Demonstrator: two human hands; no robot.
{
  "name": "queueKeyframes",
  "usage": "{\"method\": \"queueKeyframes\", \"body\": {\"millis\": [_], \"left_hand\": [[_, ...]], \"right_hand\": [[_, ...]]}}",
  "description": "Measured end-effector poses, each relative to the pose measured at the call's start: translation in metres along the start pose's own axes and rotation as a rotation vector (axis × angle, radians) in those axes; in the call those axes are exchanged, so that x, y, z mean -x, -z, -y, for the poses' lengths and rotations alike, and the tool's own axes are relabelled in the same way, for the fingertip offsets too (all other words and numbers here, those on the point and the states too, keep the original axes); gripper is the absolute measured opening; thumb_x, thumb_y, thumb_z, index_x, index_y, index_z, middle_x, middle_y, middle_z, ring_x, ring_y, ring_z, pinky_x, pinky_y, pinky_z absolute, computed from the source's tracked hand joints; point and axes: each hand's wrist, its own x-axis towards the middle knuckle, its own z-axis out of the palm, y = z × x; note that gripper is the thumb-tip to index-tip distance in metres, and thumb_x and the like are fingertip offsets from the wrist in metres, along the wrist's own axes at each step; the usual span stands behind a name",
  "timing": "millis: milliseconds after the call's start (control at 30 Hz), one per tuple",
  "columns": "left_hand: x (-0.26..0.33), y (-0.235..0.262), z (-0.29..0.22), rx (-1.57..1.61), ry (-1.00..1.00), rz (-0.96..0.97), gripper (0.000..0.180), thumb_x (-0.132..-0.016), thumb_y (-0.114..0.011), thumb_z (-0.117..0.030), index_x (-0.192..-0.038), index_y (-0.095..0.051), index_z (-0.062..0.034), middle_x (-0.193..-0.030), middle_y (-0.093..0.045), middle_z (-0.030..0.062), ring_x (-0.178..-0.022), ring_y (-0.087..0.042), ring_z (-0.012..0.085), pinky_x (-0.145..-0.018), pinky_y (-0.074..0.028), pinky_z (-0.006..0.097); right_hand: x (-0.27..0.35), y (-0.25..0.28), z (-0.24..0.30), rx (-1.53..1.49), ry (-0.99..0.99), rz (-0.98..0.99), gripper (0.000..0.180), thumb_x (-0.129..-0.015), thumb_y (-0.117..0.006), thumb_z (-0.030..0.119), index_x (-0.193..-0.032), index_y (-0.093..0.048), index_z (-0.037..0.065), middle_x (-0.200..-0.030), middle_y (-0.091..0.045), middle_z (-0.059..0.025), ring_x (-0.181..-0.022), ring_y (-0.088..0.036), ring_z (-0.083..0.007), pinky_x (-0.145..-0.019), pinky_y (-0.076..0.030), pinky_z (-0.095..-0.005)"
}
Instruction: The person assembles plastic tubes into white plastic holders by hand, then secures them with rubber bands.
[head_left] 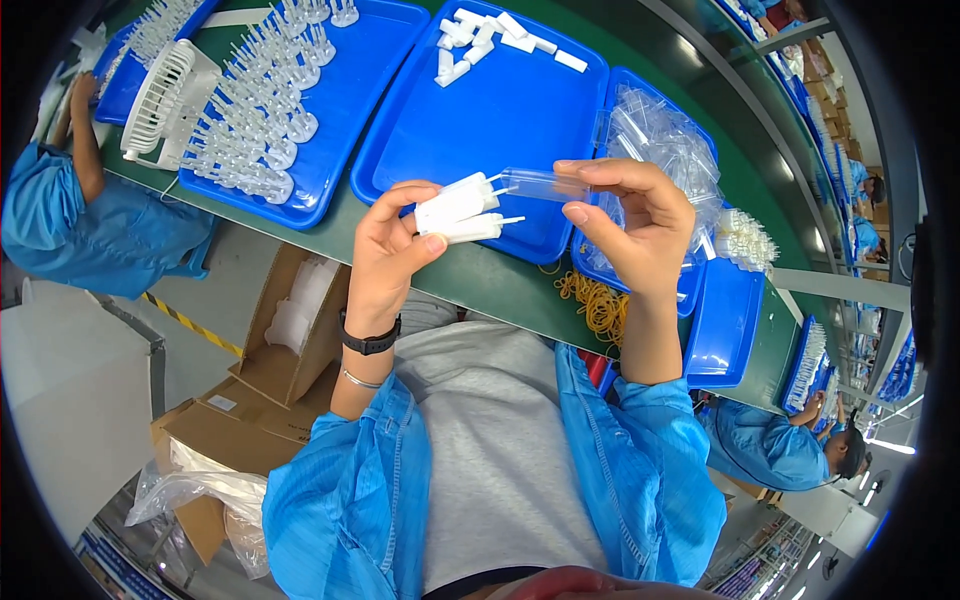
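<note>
My left hand [385,240] is closed round a small bunch of white plastic tubes [455,212], their thin tips pointing right. Between the thumb and fingers of my right hand [640,220] is a clear plastic sleeve [545,185], held lengthwise. Its left end meets the tip of an upper tube; whether it is over the tip I cannot tell. Both hands are above the near edge of a blue tray [450,125], where several short white tubes [480,48] lie at the far end. Beside my right hand, more clear sleeves [655,135] are heaped in another blue tray.
Left, a blue tray [372,60] bears rows of translucent stemmed parts [260,120], next to a white rack [160,100]. Yellow rubber bands [597,305] lie at the green table's near edge. Cardboard boxes [245,425] stand below left. Co-workers in blue [110,220] sit on both sides.
</note>
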Motion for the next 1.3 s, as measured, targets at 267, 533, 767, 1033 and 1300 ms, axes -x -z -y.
{"method": "queueKeyframes", "body": {"millis": [267, 533, 767, 1033, 1300], "left_hand": [[0.001, -0.002, -0.003, 0.041, 0.047, 0.030, 0.038, -0.077, -0.064, 0.009, -0.113, -0.055, 0.0018, -0.121, -0.050, 0.0130, -0.110, -0.055, 0.0223, -0.087, -0.052, 0.032], [0.000, -0.001, 0.001, -0.056, -0.009, 0.058, 0.035, -0.076, -0.066, 0.008, -0.110, -0.057, 0.0020, -0.121, -0.050, 0.0133, -0.109, -0.055, 0.0214, -0.092, -0.047, 0.034], [-0.001, -0.004, 0.000, -0.184, -0.089, 0.119, 0.035, -0.073, -0.069, 0.008, -0.106, -0.059, 0.0006, -0.120, -0.050, 0.0129, -0.109, -0.054, 0.0197, -0.091, -0.047, 0.032], [-0.001, -0.001, 0.003, -0.269, -0.164, 0.063, 0.031, -0.075, -0.066, 0.006, -0.104, -0.059, 0.0000, -0.118, -0.052, 0.0130, -0.106, -0.053, 0.0180, -0.089, -0.045, 0.031], [0.001, 0.001, 0.004, -0.216, -0.113, 0.038, 0.029, -0.075, -0.065, 0.005, -0.103, -0.059, 0.0000, -0.117, -0.052, 0.0129, -0.106, -0.052, 0.0182, -0.092, -0.043, 0.032]], "right_hand": [[0.003, -0.008, 0.003, -0.032, -0.176, 0.093, 0.026, -0.072, -0.076, 0.001, -0.096, -0.067, 0.000, -0.093, -0.070, -0.0102, -0.089, -0.067, -0.0179, -0.077, -0.053, -0.0276], [0.004, -0.017, 0.005, 0.042, -0.157, 0.078, 0.026, -0.068, -0.080, 0.005, -0.092, -0.068, 0.002, -0.088, -0.070, -0.0084, -0.083, -0.068, -0.0173, -0.074, -0.054, -0.0277], [-0.001, -0.022, 0.014, 0.119, -0.056, 0.112, 0.032, -0.064, -0.083, 0.004, -0.090, -0.066, 0.001, -0.088, -0.069, -0.0108, -0.082, -0.068, -0.0190, -0.074, -0.052, -0.0279], [-0.006, -0.027, 0.015, 0.143, 0.037, 0.125, 0.028, -0.067, -0.081, 0.009, -0.091, -0.069, 0.004, -0.084, -0.069, -0.0068, -0.072, -0.066, -0.0158, -0.065, -0.052, -0.0253], [-0.001, -0.018, 0.011, -0.029, -0.178, 0.172, 0.018, -0.074, -0.076, 0.008, -0.090, -0.068, 0.004, -0.088, -0.069, -0.0051, -0.077, -0.065, -0.0159, -0.066, -0.051, -0.0270]]}}
